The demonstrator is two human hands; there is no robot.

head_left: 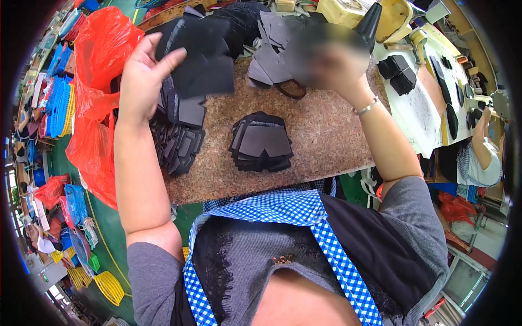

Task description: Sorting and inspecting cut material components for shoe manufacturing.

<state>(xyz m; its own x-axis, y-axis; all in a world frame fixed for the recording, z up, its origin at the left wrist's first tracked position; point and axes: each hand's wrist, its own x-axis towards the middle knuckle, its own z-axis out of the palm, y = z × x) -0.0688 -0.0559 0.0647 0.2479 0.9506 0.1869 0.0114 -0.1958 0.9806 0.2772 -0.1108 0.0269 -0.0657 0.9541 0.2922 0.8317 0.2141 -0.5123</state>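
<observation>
My left hand [142,79] is at the left edge of a black flat piece [209,68]. Its thumb and index finger are apart, with the thumb tip overlapping that piece. A grey blur covers most of my right hand [337,68], so its fingers and anything in them are hidden. Beside it are grey flat cut pieces [267,62] and a dark ring-shaped item [291,90]. Between my forearms, a neat stack of dark notched pieces [262,142] lies on the speckled tabletop [321,130]. More dark pieces [176,144] are heaped near my left forearm.
A red plastic bag [95,103] hangs at the table's left side. Far right are a black cone [370,24], a yellowish container [394,19] and a small black stack [398,74] on a white sheet [418,117]. Another person's arm [480,133] shows at the right.
</observation>
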